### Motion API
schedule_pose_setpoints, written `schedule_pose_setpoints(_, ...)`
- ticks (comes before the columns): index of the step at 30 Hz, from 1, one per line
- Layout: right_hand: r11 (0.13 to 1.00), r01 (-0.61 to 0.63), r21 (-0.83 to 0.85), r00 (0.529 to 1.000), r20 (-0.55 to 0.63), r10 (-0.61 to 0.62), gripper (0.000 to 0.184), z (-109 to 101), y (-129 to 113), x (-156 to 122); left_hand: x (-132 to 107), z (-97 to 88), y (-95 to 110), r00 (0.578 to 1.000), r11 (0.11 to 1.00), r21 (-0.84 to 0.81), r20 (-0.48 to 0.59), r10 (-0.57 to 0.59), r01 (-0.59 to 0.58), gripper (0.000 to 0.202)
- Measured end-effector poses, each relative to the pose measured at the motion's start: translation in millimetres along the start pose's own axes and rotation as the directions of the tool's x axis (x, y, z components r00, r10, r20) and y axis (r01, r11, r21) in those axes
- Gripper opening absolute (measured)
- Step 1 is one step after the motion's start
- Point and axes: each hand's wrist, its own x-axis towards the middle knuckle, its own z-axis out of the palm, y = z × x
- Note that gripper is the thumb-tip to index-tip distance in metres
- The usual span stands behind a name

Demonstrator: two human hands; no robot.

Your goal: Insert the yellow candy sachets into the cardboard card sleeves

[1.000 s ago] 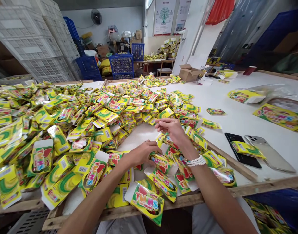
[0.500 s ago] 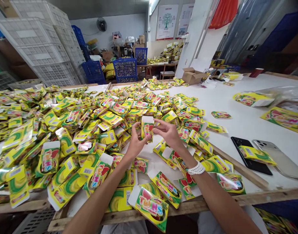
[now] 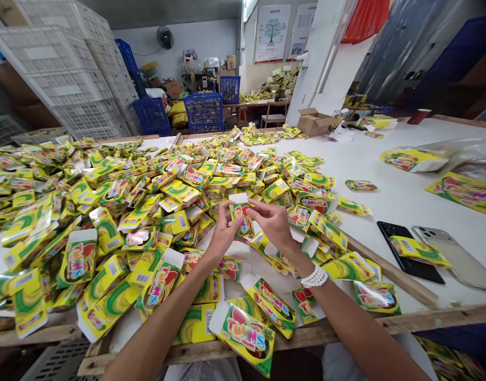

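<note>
Both hands hold one small yellow-green carton (image 3: 242, 217) upright above the table, its white top flap open. My left hand (image 3: 222, 236) pinches its left side. My right hand (image 3: 273, 223), a white bead bracelet on the wrist, grips its right side with fingers curled over the front. A big heap of identical flat "TWINS" cartons (image 3: 119, 206) covers the white table (image 3: 389, 196) to the left and behind the hands. More cartons (image 3: 246, 333) lie along the wooden front edge under my forearms.
Two phones (image 3: 410, 248) lie to the right, a carton across them. Printed sheets and a clear bag (image 3: 457, 159) sit at the far right. A cardboard box (image 3: 313, 121) stands at the back. White crates (image 3: 68, 79) and blue crates (image 3: 203, 108) are stacked behind.
A second ago the left hand rested on the cartons near the edge and the right hand was empty. A carton then came up between both hands and has since been lowered slightly.
</note>
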Motion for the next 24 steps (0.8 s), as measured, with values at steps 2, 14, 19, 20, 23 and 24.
schedule_pose_setpoints(2,1.000,-0.007,-0.014,0.999,0.032,0.008,0.039,-2.4,0.7,1.6,0.5,-0.5,-1.5,1.000,1.000,0.005,0.016,-0.008,0.008,0.066)
schedule_pose_setpoints(14,0.992,0.094,-0.082,0.993,0.083,-0.087,0.023,-17.6,-0.1,13.7,0.1,-2.3,-3.0,0.996,0.996,0.077,0.075,-0.044,0.038,0.069)
schedule_pose_setpoints(19,0.992,0.061,-0.114,0.996,0.069,-0.053,0.026,-17.3,-0.5,14.1,3.2,-4.8,-9.8,0.999,0.953,0.302,0.045,-0.017,0.003,0.079)
schedule_pose_setpoints(20,0.993,0.048,-0.104,0.997,0.058,-0.042,0.026,-16.7,-1.0,13.7,3.3,-4.8,-11.3,0.998,0.933,0.354,0.042,0.045,-0.057,0.080)
schedule_pose_setpoints(23,0.999,0.005,-0.054,0.999,0.053,-0.002,0.030,-16.8,-4.0,13.6,0.8,-2.8,-14.0,0.970,0.818,0.526,0.072,0.230,-0.233,0.083)
schedule_pose_setpoints(24,0.999,-0.018,-0.028,0.999,0.049,0.019,0.031,-17.7,-5.5,14.0,-0.7,-1.7,-14.4,0.963,0.775,0.578,0.085,0.255,-0.257,0.081)
